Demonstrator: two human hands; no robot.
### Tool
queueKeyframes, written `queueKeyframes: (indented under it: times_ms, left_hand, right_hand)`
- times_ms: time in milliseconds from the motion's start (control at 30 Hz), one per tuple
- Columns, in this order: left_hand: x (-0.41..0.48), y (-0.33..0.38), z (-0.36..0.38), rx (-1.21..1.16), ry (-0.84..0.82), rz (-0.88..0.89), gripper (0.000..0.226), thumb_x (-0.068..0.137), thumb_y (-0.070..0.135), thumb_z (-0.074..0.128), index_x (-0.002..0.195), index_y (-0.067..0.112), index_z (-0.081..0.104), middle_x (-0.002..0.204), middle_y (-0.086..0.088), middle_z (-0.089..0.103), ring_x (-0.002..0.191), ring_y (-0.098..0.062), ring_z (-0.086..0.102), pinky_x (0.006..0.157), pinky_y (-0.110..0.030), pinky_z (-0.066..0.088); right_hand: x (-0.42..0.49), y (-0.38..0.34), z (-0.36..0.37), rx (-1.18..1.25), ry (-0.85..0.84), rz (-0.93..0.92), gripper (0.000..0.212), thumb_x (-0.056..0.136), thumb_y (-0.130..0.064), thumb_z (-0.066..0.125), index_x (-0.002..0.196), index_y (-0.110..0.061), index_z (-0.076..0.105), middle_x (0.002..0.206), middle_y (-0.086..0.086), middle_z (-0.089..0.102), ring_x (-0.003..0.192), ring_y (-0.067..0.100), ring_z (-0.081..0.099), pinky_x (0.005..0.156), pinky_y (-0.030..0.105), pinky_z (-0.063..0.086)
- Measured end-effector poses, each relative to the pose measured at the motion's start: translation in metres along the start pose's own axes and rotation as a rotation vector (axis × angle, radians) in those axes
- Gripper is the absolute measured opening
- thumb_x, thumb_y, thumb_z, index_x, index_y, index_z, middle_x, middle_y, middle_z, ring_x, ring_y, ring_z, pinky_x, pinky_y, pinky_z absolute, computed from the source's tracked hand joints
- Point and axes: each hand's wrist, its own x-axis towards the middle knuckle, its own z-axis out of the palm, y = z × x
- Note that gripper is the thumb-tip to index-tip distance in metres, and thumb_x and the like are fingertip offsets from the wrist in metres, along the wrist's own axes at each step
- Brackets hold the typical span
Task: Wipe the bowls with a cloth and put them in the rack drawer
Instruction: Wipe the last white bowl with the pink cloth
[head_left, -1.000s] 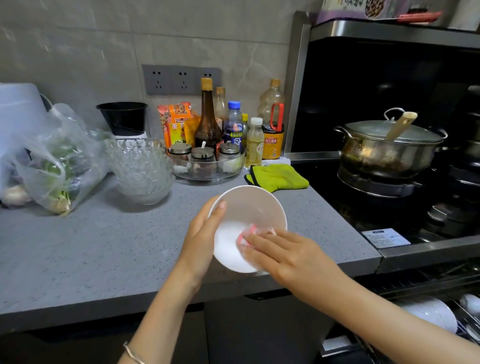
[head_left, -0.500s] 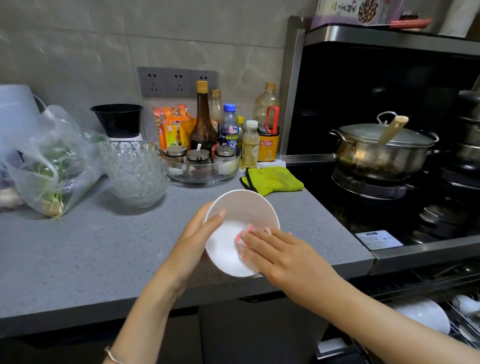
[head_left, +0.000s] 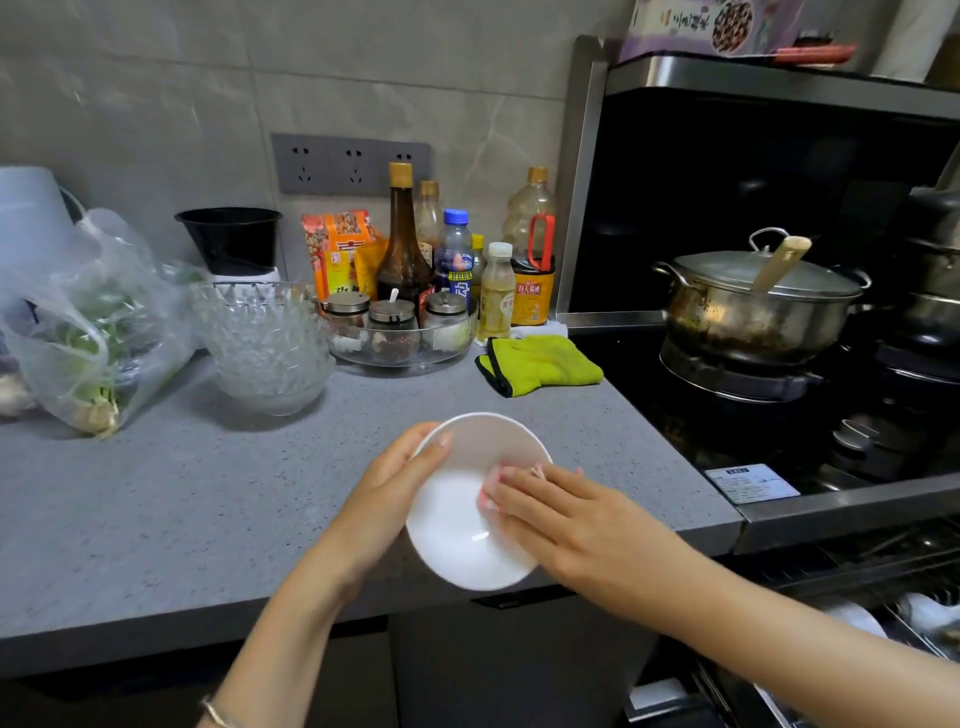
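Over the front edge of the tabletop (head_left: 156, 509), a white bowl (head_left: 467, 535) is held tilted, its opening toward the person. Part of it seems to hang beyond the edge.

The main risk I see is a slip. The left hand (head_left: 387, 488) has the bowl only at the rim, thumb on the inside and fingers behind, out of sight. The right hand (head_left: 571, 514) pushes against it from the other side. If this push becomes stronger than the hold, or if the bowl is wet, it can turn out of the grip. It would then fall to the floor or onto the open rack drawer (head_left: 904, 631) at the lower right, where other white dishes lie. A smaller risk is that the cloth (head_left: 489, 500), mostly hidden under the fingers, bunches up and leaves part of the inside not wiped.

The left grip is narrow, closed on the bowl's rim. The right hand is not closed. Its fingers lie almost flat and press the pink cloth on the inner wall, and only small pink edges show.

A stack of glass bowls (head_left: 265, 343) stands farther back on the tabletop, well apart.
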Motion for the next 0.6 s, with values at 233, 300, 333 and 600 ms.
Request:
queueKeyframes:
  times_ms: [233,300,333,600]
  left_hand:
    - [0.008,-0.01,-0.001,0.04,-0.399,-0.303,0.042,0.086,0.049,0.055,0.122,0.03,0.064,0.124,-0.006,0.066,0.118,-0.027,0.06,0.108,-0.051,0.039]
    - [0.008,-0.009,0.0,0.046,-0.415,-0.324,0.048,0.08,0.055,0.057,0.121,0.031,0.064,0.124,-0.007,0.065,0.119,-0.031,0.059,0.108,-0.056,0.036]
    - [0.007,-0.007,0.001,0.04,-0.403,-0.326,0.051,0.077,0.057,0.059,0.12,0.03,0.065,0.123,-0.01,0.066,0.119,-0.033,0.059,0.108,-0.058,0.036]
    - [0.004,-0.001,0.006,-0.041,-0.072,-0.211,0.028,0.095,0.038,0.05,0.113,0.021,0.064,0.109,-0.013,0.071,0.096,-0.028,0.067,0.095,-0.047,0.048]
  right_hand:
    - [-0.016,0.009,0.003,-0.209,-0.081,-0.186,0.048,0.092,-0.009,0.03,0.138,-0.006,0.045,0.143,0.008,0.049,0.134,0.025,0.044,0.115,0.046,0.012]
    - [-0.018,0.001,0.006,-0.198,-0.059,-0.135,0.045,0.097,-0.004,0.026,0.139,-0.004,0.039,0.144,0.009,0.047,0.134,0.025,0.044,0.114,0.046,0.015]
    - [-0.019,-0.002,0.009,-0.182,-0.048,-0.101,0.044,0.098,-0.002,0.023,0.139,-0.004,0.037,0.145,0.01,0.047,0.134,0.025,0.044,0.113,0.046,0.018]
    - [0.006,-0.036,-0.023,0.374,-0.037,0.293,0.042,0.074,-0.02,0.053,0.111,-0.018,0.071,0.118,-0.004,0.069,0.102,0.008,0.066,0.082,0.02,0.047]
